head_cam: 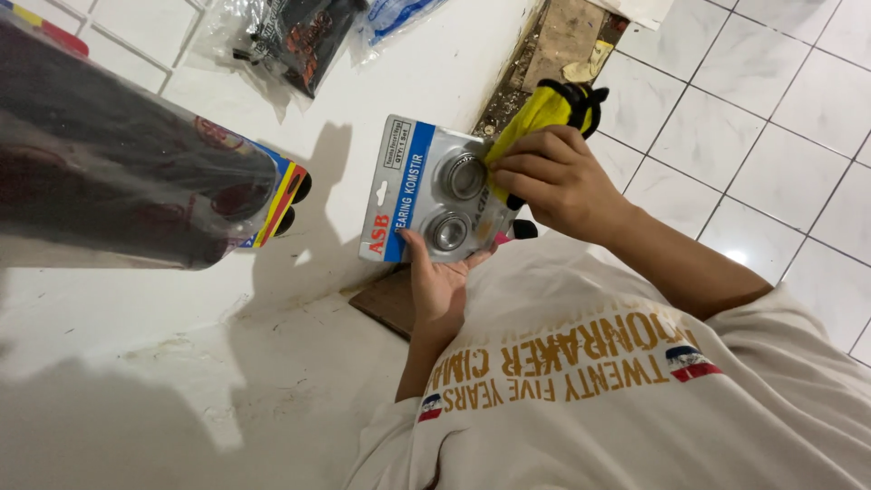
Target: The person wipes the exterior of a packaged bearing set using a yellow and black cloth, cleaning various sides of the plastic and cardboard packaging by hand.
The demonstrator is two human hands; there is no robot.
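Bearing pack still sealed, propped on left hand fingers, loosely gripped; right hand clenched on yellow cutter at blister edge; nothing opened yet.

Blister card with two metal bearings, yellow cloth atop.

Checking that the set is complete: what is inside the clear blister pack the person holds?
Two round metal bearings show inside the blister pack; the right hand and yellow cloth cover its right edge.
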